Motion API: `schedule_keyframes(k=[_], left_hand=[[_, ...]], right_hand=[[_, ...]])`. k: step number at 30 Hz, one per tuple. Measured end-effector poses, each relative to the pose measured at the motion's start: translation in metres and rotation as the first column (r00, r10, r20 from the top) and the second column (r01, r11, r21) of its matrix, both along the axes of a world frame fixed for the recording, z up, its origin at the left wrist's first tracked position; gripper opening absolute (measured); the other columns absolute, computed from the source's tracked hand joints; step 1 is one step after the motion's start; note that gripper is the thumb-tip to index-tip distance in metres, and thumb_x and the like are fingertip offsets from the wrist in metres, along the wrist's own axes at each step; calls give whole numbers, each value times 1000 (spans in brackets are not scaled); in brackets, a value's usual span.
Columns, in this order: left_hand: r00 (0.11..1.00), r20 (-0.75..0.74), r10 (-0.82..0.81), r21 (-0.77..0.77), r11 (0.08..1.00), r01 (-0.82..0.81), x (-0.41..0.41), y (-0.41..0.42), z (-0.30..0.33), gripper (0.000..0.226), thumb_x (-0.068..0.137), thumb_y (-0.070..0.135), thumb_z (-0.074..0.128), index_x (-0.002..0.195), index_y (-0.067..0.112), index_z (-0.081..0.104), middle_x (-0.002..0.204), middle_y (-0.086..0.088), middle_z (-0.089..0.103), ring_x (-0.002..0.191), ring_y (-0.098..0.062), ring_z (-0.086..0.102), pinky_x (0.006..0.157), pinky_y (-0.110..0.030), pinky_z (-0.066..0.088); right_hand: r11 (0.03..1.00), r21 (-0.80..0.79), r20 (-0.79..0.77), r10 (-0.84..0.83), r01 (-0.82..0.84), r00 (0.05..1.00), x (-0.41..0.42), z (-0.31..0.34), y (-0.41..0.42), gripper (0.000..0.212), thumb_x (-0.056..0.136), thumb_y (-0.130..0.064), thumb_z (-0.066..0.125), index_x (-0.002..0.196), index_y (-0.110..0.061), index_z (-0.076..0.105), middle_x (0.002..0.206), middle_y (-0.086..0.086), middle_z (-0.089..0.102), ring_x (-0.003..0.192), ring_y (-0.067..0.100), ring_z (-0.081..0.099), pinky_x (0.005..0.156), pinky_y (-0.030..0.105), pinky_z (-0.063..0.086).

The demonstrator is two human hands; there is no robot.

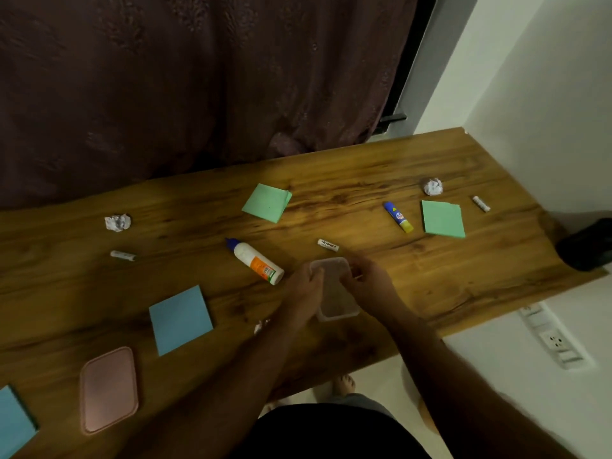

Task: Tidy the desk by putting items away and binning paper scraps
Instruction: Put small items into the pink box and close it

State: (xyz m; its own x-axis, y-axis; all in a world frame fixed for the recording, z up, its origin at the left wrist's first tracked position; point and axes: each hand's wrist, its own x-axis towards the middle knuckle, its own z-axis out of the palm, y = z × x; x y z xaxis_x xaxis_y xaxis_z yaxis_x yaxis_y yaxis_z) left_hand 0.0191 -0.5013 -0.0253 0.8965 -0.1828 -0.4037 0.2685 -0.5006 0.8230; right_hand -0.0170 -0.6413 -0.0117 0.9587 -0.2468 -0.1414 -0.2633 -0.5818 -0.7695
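Observation:
A clear plastic container (pixel 336 301) sits near the desk's front edge. My left hand (pixel 306 288) grips its left rim and my right hand (pixel 367 281) grips its right rim. Its pink lid (pixel 109 389) lies apart at the front left. A white glue bottle (pixel 255 261) lies left of the container. A blue-and-yellow glue stick (pixel 398 217) lies further right. Small white erasers lie on the desk: one (pixel 328 245) just behind the container, one (pixel 123 255) at the left, one (pixel 481 203) at the far right. Crumpled paper balls (pixel 117 222) (pixel 433 187) lie left and back right; a scrap (pixel 261 325) peeks out by my left forearm.
Green note pads (pixel 267 202) (pixel 443 219) and blue ones (pixel 180 319) (pixel 13 422) lie on the wooden desk (pixel 364 180). A dark bin (pixel 587 245) stands off the desk's right end. A dark curtain hangs behind; a wall socket (pixel 556 341) is at the right.

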Motion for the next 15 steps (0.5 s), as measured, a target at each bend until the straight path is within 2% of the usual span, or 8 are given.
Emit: schedule_keyframes(k=[3, 5, 6, 7, 9, 10, 13, 15], left_hand=[[1000, -7, 0, -23, 1000, 0, 1, 3, 2, 35, 98, 38, 47, 126, 18, 56, 115, -3, 63, 103, -16, 60, 88, -35, 52], [1000, 2, -17, -8, 1000, 17, 2, 4, 5, 39, 97, 42, 48, 128, 18, 54, 117, -1, 62, 102, -14, 59, 85, -32, 51], [1000, 0, -18, -11, 1000, 18, 4, 5, 6, 42, 96, 45, 49, 129, 19, 54, 118, 1, 61, 102, -13, 58, 86, -33, 51], [1000, -6, -15, -17, 1000, 15, 4, 6, 8, 45, 95, 48, 49, 130, 19, 52, 118, 3, 59, 103, -12, 57, 88, -33, 51], [1000, -11, 2, -31, 1000, -2, 6, 8, 14, 49, 94, 52, 49, 132, 21, 50, 122, 3, 58, 103, -11, 55, 88, -32, 49], [1000, -3, 15, -29, 999, -15, 7, 10, 15, 50, 93, 52, 49, 134, 22, 49, 127, 2, 58, 105, -11, 55, 86, -31, 48], [998, 41, 49, -2, 999, -49, 11, 13, 20, 50, 92, 49, 53, 135, 25, 48, 134, 3, 56, 116, -14, 54, 92, -34, 48], [997, 63, 33, 28, 999, -35, 13, 16, 22, 46, 93, 46, 54, 134, 24, 51, 131, 2, 57, 115, -14, 55, 94, -36, 49]], right_hand=[[1000, -24, -30, 14, -15, 999, 2, 0, -2, 15, 91, -25, 64, 103, -19, 69, 81, -10, 64, 70, 1, 59, 57, 13, 41], [999, -11, -48, 41, -41, 998, 4, -1, -4, 10, 91, -30, 64, 98, -23, 67, 78, -13, 63, 70, 1, 59, 56, 12, 41], [999, 3, -53, 44, -44, 998, 5, -2, -5, 7, 91, -34, 64, 92, -27, 65, 76, -14, 63, 70, -1, 60, 57, 14, 43], [999, 31, -54, 34, -32, 998, 6, -3, -7, 14, 90, -42, 63, 86, -29, 63, 74, -12, 65, 70, 0, 62, 59, 19, 47], [995, 100, -32, -20, 23, 999, 9, -5, -10, 37, 87, -58, 56, 82, -22, 64, 74, 0, 68, 72, 13, 67, 64, 37, 55], [993, 110, -8, -51, 51, 999, 11, -6, -13, 41, 88, -59, 54, 83, -20, 66, 75, 4, 68, 72, 17, 67, 65, 41, 55], [991, 53, 23, -123, 121, 992, 28, -4, -23, 20, 93, -35, 59, 88, -16, 67, 79, 3, 67, 74, 15, 63, 66, 34, 50], [992, -24, -3, -125, 125, 992, 47, -3, -30, 10, 92, -25, 62, 96, -17, 67, 86, -2, 67, 80, 12, 63, 66, 25, 49]])
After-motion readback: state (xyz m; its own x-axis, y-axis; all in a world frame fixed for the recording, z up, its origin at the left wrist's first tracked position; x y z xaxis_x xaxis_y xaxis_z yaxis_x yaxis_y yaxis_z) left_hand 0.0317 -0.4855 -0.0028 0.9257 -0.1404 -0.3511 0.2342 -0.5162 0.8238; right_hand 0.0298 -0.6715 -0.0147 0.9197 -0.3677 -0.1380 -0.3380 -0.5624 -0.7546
